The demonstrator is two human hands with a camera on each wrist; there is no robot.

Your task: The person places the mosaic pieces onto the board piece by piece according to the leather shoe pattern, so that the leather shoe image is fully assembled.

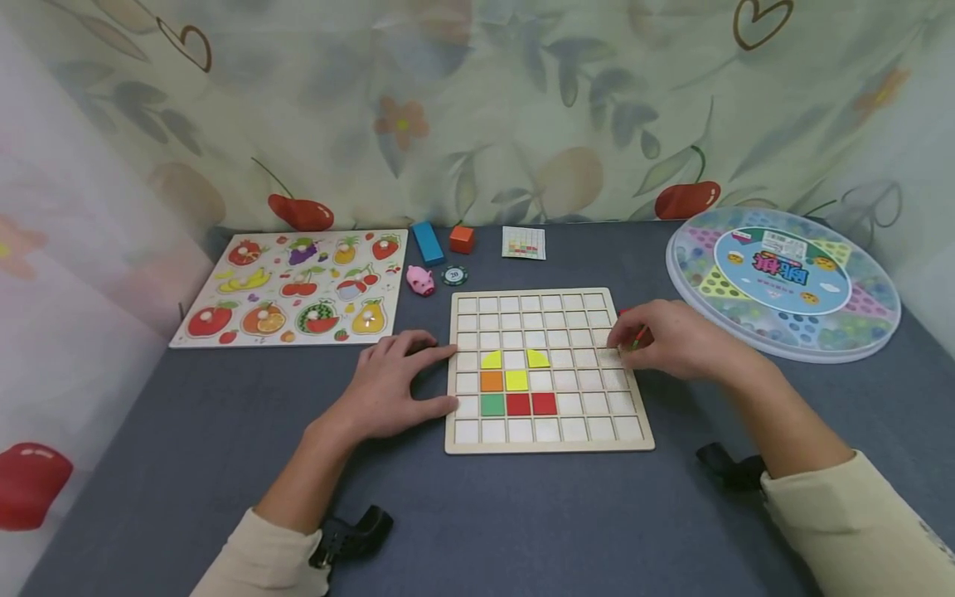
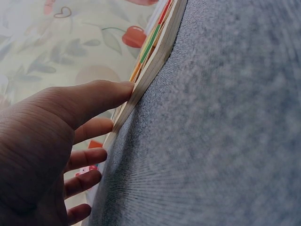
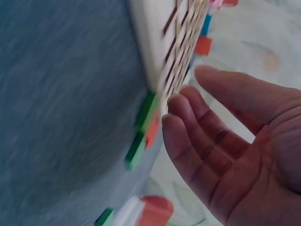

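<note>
A wooden grid board (image 1: 548,448) lies on the dark cloth, with yellow (image 1: 516,381), orange (image 1: 491,381), green (image 1: 492,405) and red tiles (image 1: 544,404) in some of its cells. My left hand (image 1: 388,385) touches the board's left edge with thumb and forefinger, the other fingers spread. At the right edge is my right hand (image 1: 664,338), fingers loosely bent and thumb apart; the right wrist view shows nothing between them. Loose green pieces (image 3: 147,110) and an orange-red piece (image 3: 152,129) lie by that edge, mostly hidden by the hand in the head view.
A fruit picture board (image 1: 346,282) lies at the back left. Behind the grid board are a blue block (image 1: 428,244), an orange block (image 1: 462,240), a pink pig (image 1: 420,280), a chip (image 1: 454,275) and a pattern card (image 1: 524,243). A round clear-rimmed box (image 1: 783,282) lies at the right.
</note>
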